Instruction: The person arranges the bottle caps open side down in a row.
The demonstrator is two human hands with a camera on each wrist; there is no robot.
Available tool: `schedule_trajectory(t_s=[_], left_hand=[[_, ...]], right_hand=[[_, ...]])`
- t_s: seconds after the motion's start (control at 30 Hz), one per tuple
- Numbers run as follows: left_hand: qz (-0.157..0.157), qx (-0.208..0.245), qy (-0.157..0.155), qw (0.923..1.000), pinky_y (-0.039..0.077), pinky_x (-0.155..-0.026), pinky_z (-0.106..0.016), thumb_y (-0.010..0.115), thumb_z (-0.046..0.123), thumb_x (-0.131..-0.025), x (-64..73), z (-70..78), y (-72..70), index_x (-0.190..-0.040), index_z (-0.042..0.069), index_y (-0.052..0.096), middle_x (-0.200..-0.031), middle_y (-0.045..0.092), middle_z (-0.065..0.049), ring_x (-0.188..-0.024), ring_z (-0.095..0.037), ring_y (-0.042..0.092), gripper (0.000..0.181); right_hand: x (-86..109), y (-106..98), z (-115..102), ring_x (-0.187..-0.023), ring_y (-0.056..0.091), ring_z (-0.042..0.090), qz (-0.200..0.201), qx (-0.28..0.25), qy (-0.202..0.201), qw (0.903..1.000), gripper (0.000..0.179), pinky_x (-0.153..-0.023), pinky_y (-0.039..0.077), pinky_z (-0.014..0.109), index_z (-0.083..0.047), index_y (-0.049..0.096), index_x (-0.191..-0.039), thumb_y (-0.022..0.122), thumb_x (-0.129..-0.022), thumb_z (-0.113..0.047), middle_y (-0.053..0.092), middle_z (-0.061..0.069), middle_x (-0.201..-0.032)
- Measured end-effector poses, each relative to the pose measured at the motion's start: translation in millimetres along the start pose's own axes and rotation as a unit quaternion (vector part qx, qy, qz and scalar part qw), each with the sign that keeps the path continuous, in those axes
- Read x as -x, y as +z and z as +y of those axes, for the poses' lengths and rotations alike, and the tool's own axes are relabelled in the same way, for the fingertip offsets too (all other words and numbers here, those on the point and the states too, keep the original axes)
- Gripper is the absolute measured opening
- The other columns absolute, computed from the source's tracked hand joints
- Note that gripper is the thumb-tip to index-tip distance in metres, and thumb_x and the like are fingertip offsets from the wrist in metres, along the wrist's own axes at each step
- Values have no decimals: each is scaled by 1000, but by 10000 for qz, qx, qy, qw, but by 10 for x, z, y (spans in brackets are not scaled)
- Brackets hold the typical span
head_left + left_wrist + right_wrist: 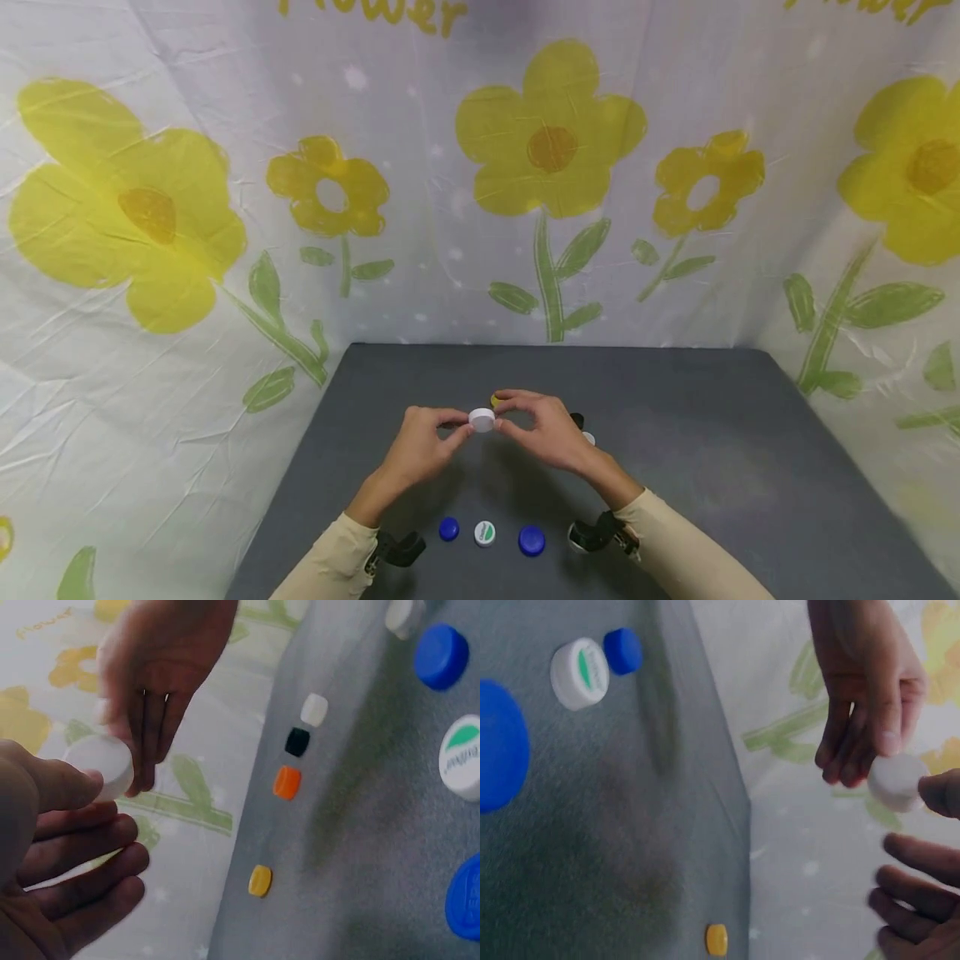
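Note:
A plain white bottle cap [482,420] is held up in the air between both hands, above the dark table. My left hand [423,442] pinches its left edge with thumb and index finger. At its right edge, my right hand [543,429] has its thumb and index fingertip. The right wrist view shows the right thumb [941,793] on the white cap's rim, with the other fingers spread below. In the left wrist view the left thumb [71,786] lies on the cap's face, its fingers fanned underneath.
Nearer me lie a small blue cap [448,528], a white cap with green print [484,533], a large blue cap [532,541] and a white cap [577,540] partly behind the wrist strap. Farther back are yellow [260,880], orange [286,782], black [297,742] and white [314,710] caps. Flowered cloth surrounds the table.

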State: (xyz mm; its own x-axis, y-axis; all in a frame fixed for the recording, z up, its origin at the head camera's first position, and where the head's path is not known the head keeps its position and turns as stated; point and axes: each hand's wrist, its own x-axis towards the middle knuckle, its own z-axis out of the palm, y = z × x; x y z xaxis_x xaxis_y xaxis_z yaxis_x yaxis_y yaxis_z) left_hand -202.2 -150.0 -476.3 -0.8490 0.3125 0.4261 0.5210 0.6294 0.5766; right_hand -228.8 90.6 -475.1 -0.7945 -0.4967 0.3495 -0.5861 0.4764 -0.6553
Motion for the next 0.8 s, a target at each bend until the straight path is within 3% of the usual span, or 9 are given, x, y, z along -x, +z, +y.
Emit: schedule_trajectory(t_s=[0.2, 0.3, 0.47, 0.67, 0.73, 0.8], left_hand=[[-287, 734, -1088, 9909, 55, -67, -24, 77, 29, -89, 2, 6, -64, -93, 19, 80, -87, 76, 8, -76, -5, 68, 11], [-505, 990, -1395, 9840, 54, -67, -26, 77, 31, -89, -6, 9, -93, -92, 20, 80, -84, 75, 8, -76, -7, 67, 11], [-872, 1490, -1619, 9716, 55, -72, -33, 75, 33, -91, -4, -9, -139, -95, 18, 80, -86, 77, 0, -81, -17, 71, 17], [-1339, 2263, -1780, 9483, 58, -86, -44, 73, 33, -93, 11, -52, -165, -101, 11, 79, -94, 78, -10, -88, -22, 75, 25], [-1381, 2186, -1760, 9498, 58, -85, -41, 72, 34, -93, 19, -57, -170, -101, 12, 79, -94, 78, -9, -88, -21, 74, 25], [-1245, 1865, -1616, 9610, 59, -81, -37, 73, 35, -92, 27, -52, -174, -102, 14, 79, -95, 78, -6, -88, -21, 73, 24]], right_hand=[[-1, 17, 13, -134, 54, 30, 657, 742, -1320, 9863, 42, -114, 38, 47, -12, 69, -123, 82, -85, -22, 61, 9, -139], [-2, 24, 8, -135, 53, 33, 797, 917, -1813, 9759, 45, -116, 36, 48, -9, 67, -125, 82, -83, -18, 59, 12, -140], [-13, 54, -6, -134, 53, 32, 934, 1114, -2236, 9638, 47, -115, 36, 48, -7, 68, -124, 84, -81, -16, 60, 13, -139], [-11, 112, -19, -132, 54, 32, 960, 1248, -2402, 9579, 42, -113, 39, 48, -5, 70, -120, 83, -83, -18, 61, 12, -137], [-7, 125, -21, -132, 54, 31, 931, 1285, -2391, 9579, 40, -113, 39, 49, -5, 70, -119, 83, -84, -20, 61, 12, -138], [-7, 131, -24, -132, 54, 32, 889, 1266, -2342, 9598, 40, -113, 39, 51, -6, 71, -119, 82, -84, -20, 61, 12, -138]])
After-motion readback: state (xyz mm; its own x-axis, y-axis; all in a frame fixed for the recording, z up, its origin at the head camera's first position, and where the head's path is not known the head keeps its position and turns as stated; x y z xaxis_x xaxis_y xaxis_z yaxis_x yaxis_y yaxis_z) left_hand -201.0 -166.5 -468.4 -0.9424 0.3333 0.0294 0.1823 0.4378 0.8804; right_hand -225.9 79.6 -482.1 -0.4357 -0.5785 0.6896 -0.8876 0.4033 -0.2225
